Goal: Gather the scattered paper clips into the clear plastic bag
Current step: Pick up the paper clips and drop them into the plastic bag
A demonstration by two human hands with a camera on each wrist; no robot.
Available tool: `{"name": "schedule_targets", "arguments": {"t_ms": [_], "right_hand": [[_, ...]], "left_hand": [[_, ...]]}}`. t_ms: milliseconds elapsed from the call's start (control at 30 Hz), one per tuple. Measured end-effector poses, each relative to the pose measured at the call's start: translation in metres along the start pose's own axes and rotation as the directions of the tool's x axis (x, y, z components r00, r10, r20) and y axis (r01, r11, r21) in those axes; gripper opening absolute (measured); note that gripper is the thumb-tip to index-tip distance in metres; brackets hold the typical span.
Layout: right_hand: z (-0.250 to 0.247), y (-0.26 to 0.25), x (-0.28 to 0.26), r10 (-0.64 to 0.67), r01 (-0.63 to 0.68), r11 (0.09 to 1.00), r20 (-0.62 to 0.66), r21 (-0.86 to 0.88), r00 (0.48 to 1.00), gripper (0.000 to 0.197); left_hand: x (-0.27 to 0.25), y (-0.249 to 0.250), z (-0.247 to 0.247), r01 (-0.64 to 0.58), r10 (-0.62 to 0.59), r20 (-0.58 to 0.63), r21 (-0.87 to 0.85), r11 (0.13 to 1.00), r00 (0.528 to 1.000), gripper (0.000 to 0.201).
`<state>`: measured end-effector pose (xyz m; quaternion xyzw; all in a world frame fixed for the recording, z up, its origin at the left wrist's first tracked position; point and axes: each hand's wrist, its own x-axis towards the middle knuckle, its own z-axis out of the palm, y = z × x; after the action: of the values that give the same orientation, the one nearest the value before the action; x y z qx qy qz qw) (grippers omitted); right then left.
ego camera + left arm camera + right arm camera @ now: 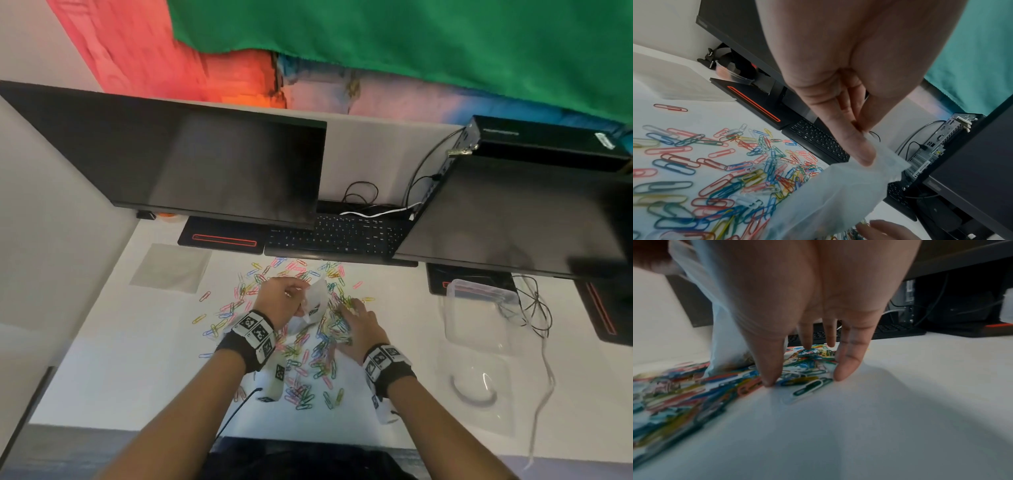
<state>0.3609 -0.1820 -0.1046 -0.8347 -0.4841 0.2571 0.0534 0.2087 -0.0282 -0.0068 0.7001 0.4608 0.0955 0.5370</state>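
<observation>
The left hand (pixel 838 100) pinches the clear plastic bag (pixel 838 194) upright amid paper clips (pixel 308 342) mid-bench (pixel 137 377), while the right hand (pixel 813 305) at three o'clock of it spreads straight fingers (pixel 849 366) onto the clips, bare bench beyond.

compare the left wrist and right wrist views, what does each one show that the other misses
Only the left wrist view shows the left hand pinching the clear plastic bag by its top edge. Only the right wrist view shows the right hand spread, fingertips down among the clips on the white desk. Both show the bag and scattered paper clips.
</observation>
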Motion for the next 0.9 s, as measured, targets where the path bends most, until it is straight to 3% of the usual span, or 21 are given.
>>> {"name": "schedule_targets", "arguments": {"t_ms": [100,267,467,600,700,800,833,900], "right_hand": [[-0.001,-0.004,0.001,-0.067,0.067,0.994,-0.001,-0.089,0.998,0.059],[0.003,0.001,0.001,-0.124,0.125,0.992,-0.097,0.005,0.988,0.036],[-0.009,0.016,-0.002,0.064,-0.039,0.991,-0.198,0.127,0.978,0.014],[-0.014,0.028,-0.002,0.141,-0.095,0.975,-0.231,0.199,0.963,0.013],[-0.014,0.031,0.001,0.236,-0.15,0.922,-0.211,0.356,0.949,0.012],[-0.015,0.03,0.003,0.399,-0.267,0.74,-0.083,0.617,0.913,0.011],[-0.017,0.027,0.002,0.444,-0.307,0.627,-0.004,0.716,0.896,0.011],[-0.025,0.019,-0.002,0.427,-0.306,0.298,0.16,0.904,0.89,0.016]], "left_hand": [[0.001,-0.003,-0.001,-0.009,0.009,-0.008,0.004,1.0,1.0,0.02],[0.002,-0.003,-0.002,0.006,-0.006,-0.005,0.011,1.0,1.0,0.019],[0.001,-0.004,0.001,0.017,-0.018,0.02,0.019,1.0,1.0,0.019],[-0.003,-0.005,0.003,-0.014,0.01,0.063,0.068,0.998,0.998,0.018],[-0.003,-0.007,0.006,-0.007,0.003,0.067,0.055,0.998,0.998,0.017],[-0.003,-0.007,0.007,-0.011,0.005,0.086,0.075,0.997,0.996,0.018],[-0.003,-0.007,0.007,-0.013,0.006,0.09,0.08,0.997,0.996,0.018],[-0.003,-0.007,0.007,-0.02,0.012,0.09,0.091,0.996,0.996,0.018]]}}
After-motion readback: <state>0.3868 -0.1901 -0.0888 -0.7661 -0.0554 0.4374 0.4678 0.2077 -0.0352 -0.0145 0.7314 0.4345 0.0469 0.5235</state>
